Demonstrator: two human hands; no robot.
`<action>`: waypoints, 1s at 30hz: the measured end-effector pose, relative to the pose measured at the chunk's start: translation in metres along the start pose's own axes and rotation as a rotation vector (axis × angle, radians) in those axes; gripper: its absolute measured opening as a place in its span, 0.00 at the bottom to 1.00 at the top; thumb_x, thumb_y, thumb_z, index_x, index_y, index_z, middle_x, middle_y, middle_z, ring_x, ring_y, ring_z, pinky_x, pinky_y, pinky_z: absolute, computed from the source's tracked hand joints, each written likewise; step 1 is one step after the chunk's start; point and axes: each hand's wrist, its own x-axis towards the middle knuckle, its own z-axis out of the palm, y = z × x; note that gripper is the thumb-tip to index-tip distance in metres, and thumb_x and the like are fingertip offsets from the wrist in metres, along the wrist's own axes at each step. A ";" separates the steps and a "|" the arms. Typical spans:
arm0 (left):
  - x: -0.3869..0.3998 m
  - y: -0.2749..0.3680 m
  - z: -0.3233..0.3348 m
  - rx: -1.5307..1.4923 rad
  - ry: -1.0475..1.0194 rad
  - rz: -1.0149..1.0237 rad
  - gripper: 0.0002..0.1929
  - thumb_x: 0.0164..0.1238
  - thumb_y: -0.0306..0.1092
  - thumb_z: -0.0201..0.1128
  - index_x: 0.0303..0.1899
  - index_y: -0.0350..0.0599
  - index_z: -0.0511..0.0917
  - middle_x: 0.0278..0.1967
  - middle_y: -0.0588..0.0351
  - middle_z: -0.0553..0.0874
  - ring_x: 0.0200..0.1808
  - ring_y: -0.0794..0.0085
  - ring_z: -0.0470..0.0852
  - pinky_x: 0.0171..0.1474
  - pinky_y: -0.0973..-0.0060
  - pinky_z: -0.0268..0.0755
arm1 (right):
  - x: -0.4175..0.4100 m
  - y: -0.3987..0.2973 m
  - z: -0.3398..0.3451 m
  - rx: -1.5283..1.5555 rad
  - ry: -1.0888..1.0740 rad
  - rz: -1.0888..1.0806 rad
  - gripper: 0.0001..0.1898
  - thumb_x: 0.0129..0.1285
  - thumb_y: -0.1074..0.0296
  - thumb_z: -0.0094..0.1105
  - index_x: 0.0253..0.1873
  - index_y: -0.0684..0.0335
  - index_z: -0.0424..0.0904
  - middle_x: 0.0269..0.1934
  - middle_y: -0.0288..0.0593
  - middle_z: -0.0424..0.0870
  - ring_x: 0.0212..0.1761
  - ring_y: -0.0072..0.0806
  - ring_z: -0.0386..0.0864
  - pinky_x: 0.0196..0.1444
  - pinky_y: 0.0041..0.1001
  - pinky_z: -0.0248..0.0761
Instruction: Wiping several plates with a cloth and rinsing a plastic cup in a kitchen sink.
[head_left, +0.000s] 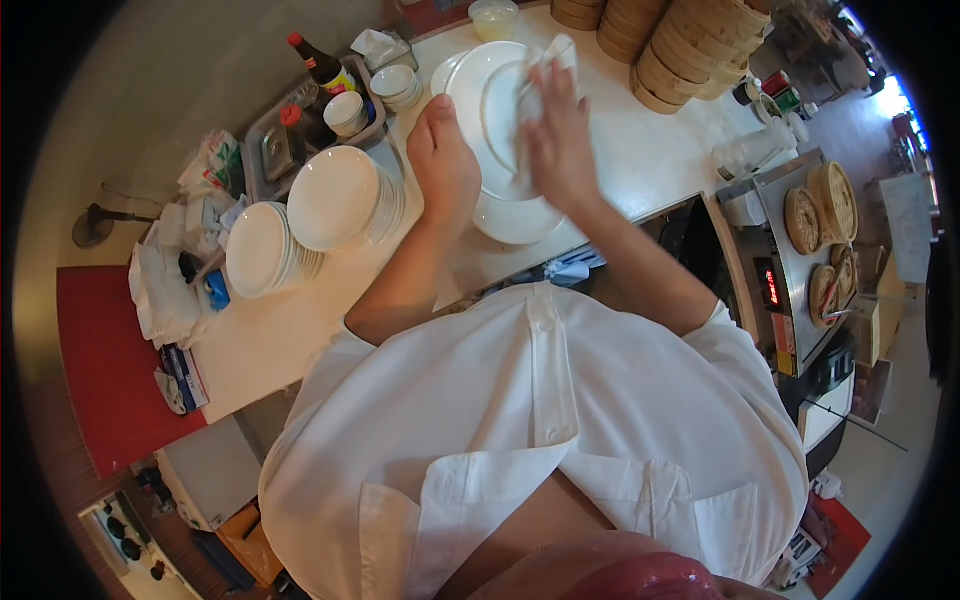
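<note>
My left hand (446, 161) grips the left rim of a white plate (484, 124), thumb up along the edge. The plate is tilted, with its underside and foot ring facing me. Against its right side my right hand (559, 139) presses a white cloth (562, 52); hand and cloth are blurred, and part of the cloth is hidden behind the fingers. Below the held plate, another white plate (517, 223) lies on the white counter (637, 169). Part of a further white dish (444, 73) shows behind the held plate's upper left.
Stacks of white plates (334, 199) stand left, beside a grey bin (379, 124) with a bottle (322, 67) and small bowls (346, 114). Bamboo steamers (679, 56) are piled at the back right. Nearer right, a steel steaming unit (784, 217) carries more steamers. A bowl (493, 19) holds pale liquid.
</note>
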 end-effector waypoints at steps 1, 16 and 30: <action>0.001 -0.007 0.001 -0.012 0.022 0.015 0.20 0.88 0.42 0.51 0.44 0.32 0.82 0.34 0.54 0.85 0.38 0.75 0.79 0.44 0.71 0.73 | -0.009 -0.029 0.003 0.056 -0.042 -0.057 0.33 0.82 0.48 0.40 0.84 0.56 0.58 0.86 0.52 0.51 0.88 0.57 0.43 0.82 0.66 0.34; -0.016 0.061 -0.010 0.450 -0.447 0.611 0.13 0.79 0.34 0.62 0.33 0.37 0.81 0.19 0.47 0.80 0.19 0.53 0.78 0.27 0.63 0.71 | 0.068 -0.010 -0.057 0.644 0.007 0.249 0.24 0.80 0.52 0.50 0.36 0.66 0.84 0.28 0.39 0.83 0.30 0.19 0.78 0.36 0.24 0.70; -0.017 0.060 0.012 0.342 -0.367 0.817 0.09 0.75 0.31 0.67 0.35 0.37 0.82 0.20 0.52 0.79 0.19 0.58 0.78 0.24 0.65 0.70 | 0.038 0.089 0.007 1.738 0.052 1.102 0.13 0.69 0.57 0.63 0.38 0.62 0.78 0.26 0.35 0.76 0.28 0.29 0.75 0.33 0.31 0.74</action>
